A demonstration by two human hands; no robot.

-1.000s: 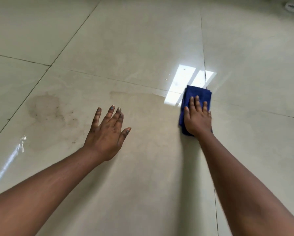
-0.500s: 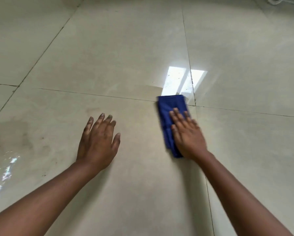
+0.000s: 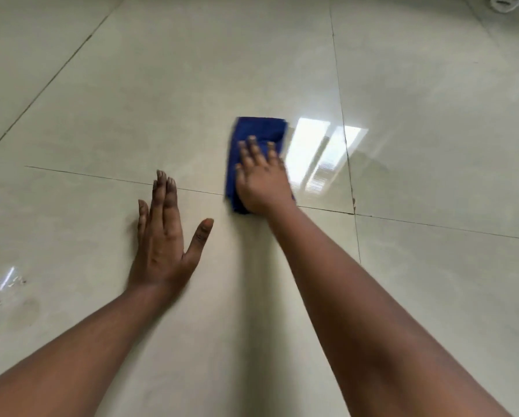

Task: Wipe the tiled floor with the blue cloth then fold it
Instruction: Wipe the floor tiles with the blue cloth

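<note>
Tiled floor (image 3: 161,100): large glossy pale-beige tiles, thin dark grout lines, bright window glare right of cloth, dull smudges and wet glints at left edge. Blue cloth (image 3: 259,129): soft fabric, folded into narrow rectangle, lying flat across grout line, slightly blurred. Right hand (image 3: 262,179) flat on cloth, palm down, fingers (image 3: 252,145) extended, close together, pressing not gripping; cloth's far end sticks out beyond fingertips, near end under palm. Left hand (image 3: 164,236) flat on bare tile, fingers straight, thumb splayed, holding nothing, apart from cloth.
</note>
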